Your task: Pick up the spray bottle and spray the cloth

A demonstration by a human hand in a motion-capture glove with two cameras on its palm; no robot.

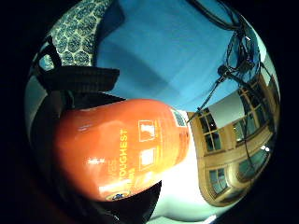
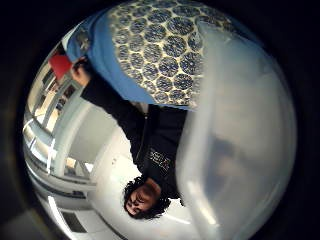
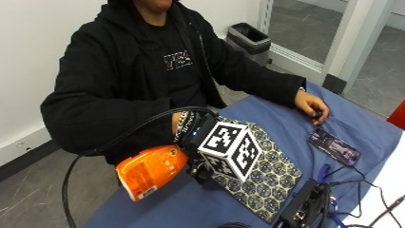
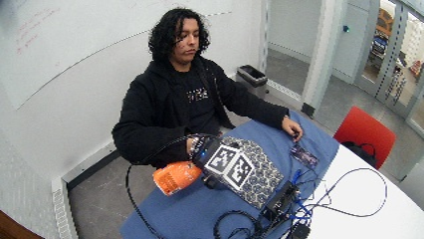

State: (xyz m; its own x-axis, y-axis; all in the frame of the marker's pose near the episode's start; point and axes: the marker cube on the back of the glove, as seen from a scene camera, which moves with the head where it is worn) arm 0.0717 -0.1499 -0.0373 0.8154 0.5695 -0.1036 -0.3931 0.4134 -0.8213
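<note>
One orange plastic spray bottle (image 3: 150, 172), tilted above the blue-covered surface (image 3: 190, 204), gripped by the black-gloved right hand (image 3: 196, 137); one patterned hexagon-print cloth (image 3: 272, 175) lies flat just beside it; one phone (image 3: 333, 147) lies well apart.

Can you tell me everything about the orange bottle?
The spray bottle is shiny orange plastic with pale lettering and label panels on its side. It is lifted and tipped almost sideways, its flat base pointing away from the patterned cloth. The gloved right hand holds its top end, so its nozzle and trigger are hidden.
</note>
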